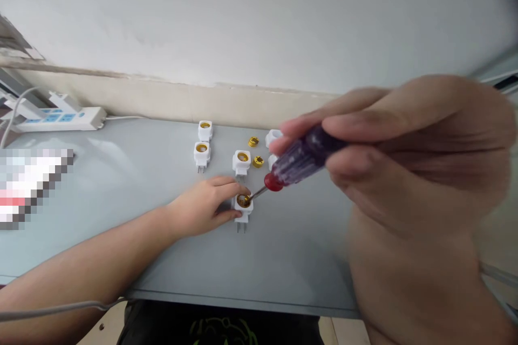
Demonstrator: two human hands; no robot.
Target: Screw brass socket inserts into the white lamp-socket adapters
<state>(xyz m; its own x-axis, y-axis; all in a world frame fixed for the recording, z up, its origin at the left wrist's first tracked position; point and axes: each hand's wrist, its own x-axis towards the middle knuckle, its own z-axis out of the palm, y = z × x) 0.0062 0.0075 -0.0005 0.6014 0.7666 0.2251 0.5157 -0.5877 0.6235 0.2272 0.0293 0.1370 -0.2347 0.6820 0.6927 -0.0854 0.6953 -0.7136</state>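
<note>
The right hand [413,145], blurred and closest to the camera, forms a closed grip around the ribbed, translucent purple handle of a screwdriver [303,157]. The thin shaft [257,192] reaches down into the brass collar [243,201] of a white plug-in lamp-holder adapter [244,214]. The left hand [200,207] forms a looser, partly curled grip, its fingers over the adapter's side, pressing it to the grey surface [299,258]. Two metal prongs [242,227] stick out toward the person.

The adapter looks light, with a stiff but perhaps brittle plastic shell, and may skid on this smooth top; its body sides seem the best hold, away from the prongs.

The surface's near edge [243,302] runs under the left forearm [81,258]. Beyond the grips stand another adapter [242,162], a pair of adapters [201,153], two brass rings [258,161] and two partly hidden white pieces [273,138]. A white power strip [60,119] lies farther left.
</note>
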